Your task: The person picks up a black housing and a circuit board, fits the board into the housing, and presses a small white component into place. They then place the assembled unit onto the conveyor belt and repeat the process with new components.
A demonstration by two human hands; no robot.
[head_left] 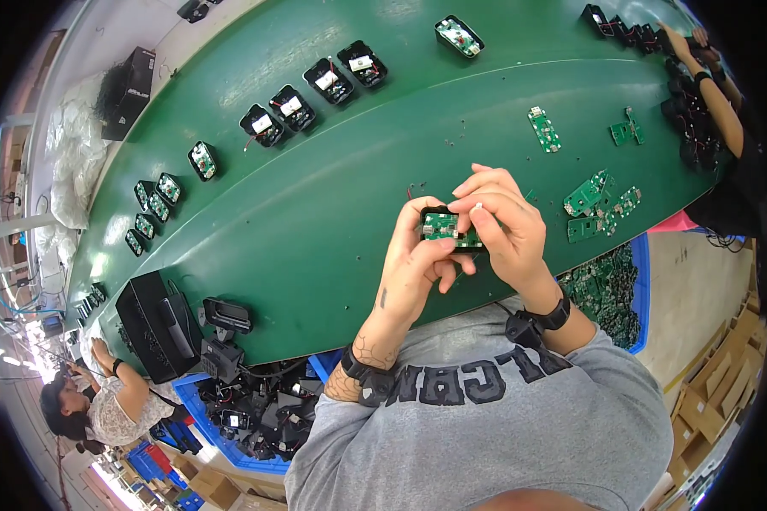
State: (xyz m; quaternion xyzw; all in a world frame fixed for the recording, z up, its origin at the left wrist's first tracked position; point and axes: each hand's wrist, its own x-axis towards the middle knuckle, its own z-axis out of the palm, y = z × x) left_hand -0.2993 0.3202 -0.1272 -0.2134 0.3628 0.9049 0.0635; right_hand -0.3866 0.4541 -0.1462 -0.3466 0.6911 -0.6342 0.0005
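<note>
My left hand (406, 271) grips a small black plastic housing with a green circuit board (439, 225) in it, held just above the green table. Its thumb lies along the board's near edge. Over the housing's right side, my right hand (513, 228) is closed, thumb and forefinger pinched together. A tiny pale spot shows at those fingertips, too small to name. The right fingers cover part of the housing. Thin red wires (410, 191) stick out just beyond the left fingertips.
Loose green circuit boards (584, 196) lie to the right. Several black housings (327, 80) stand across the far side. Blue bins of boards (603, 285) and black parts (268, 417) sit below the near edge. A black box (157, 328) is at left. Other people work at both ends.
</note>
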